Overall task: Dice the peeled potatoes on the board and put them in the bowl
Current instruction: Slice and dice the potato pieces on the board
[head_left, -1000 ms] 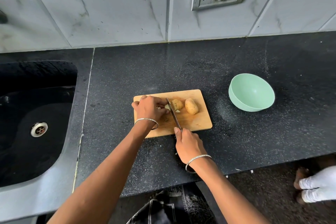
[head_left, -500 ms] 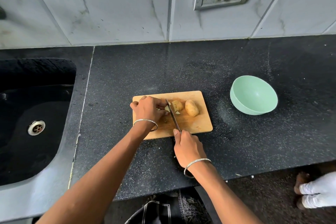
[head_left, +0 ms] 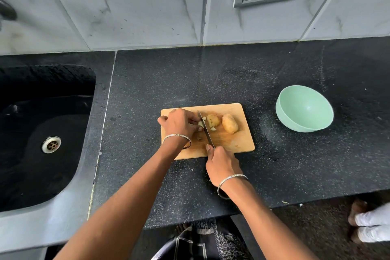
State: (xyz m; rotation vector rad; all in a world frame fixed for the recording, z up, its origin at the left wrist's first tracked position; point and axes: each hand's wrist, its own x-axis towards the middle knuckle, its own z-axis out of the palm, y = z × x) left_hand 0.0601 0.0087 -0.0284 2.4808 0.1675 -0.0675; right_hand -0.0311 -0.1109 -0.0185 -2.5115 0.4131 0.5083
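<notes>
Left hand (head_left: 179,124) sits curled over the left end of the board (head_left: 236,143), its fingertips pinching the half-cut potato (head_left: 212,120) just left of the blade. This hold steadies the potato and keeps the knuckles, not the fingertips, nearest the edge. Right hand (head_left: 221,164) is closed round the handle of the knife (head_left: 205,131). The handle itself is hidden in the fist, and one finger lies forward toward the root of the blade, probably for control. The blade runs from the near edge of the board up to the potato, with its tip at the cut.

A few loose pieces (head_left: 213,129) lie against the blade's right side. The whole potato (head_left: 230,123) rests just beside them, untouched. Dicing therefore appears to be at an early stage.

The bowl (head_left: 304,112) stands on the counter (head_left: 274,69), well apart from the board to the right, and holds nothing. The path between board and bowl carries no obstacle. The sink (head_left: 42,133) opens to the left, apart from the board. The board's near edge lies well back from the counter's front edge, so pieces pushed off it would likely land on the counter.
</notes>
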